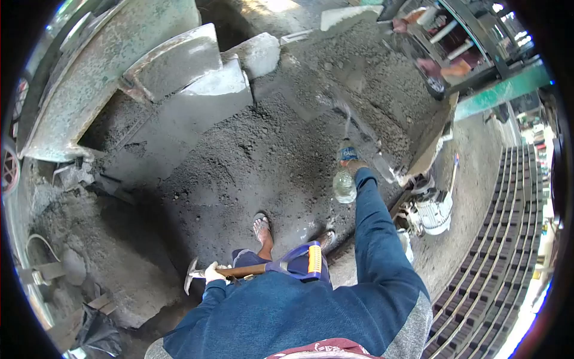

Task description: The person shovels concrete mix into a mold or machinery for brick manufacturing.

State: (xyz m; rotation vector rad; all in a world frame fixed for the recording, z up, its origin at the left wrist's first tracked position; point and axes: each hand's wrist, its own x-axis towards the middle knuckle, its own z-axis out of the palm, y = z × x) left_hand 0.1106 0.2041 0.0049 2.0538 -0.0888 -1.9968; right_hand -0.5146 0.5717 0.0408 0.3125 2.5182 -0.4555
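In the head view my right hand (356,166) is wrapped round a clear plastic bottle (344,186) with a blue label. The bottle's neck points away from me, and a stream of water (347,118) runs from it onto the grey sand-like material (257,146) on the floor. My gloved left hand (213,273) grips the wooden shaft of a shovel (244,271) close to its metal end. The shovel lies across my waist, its purple D-handle with a yellow grip toward the right. The metal end is seen nearly edge-on.
Upright slabs (179,63) and a large curved metal sheet (101,72) border the grey material at upper left. A white motor (433,212) stands at right, near rows of dark blocks (496,239). A green beam (502,93) crosses at upper right, near another person's hand (457,69).
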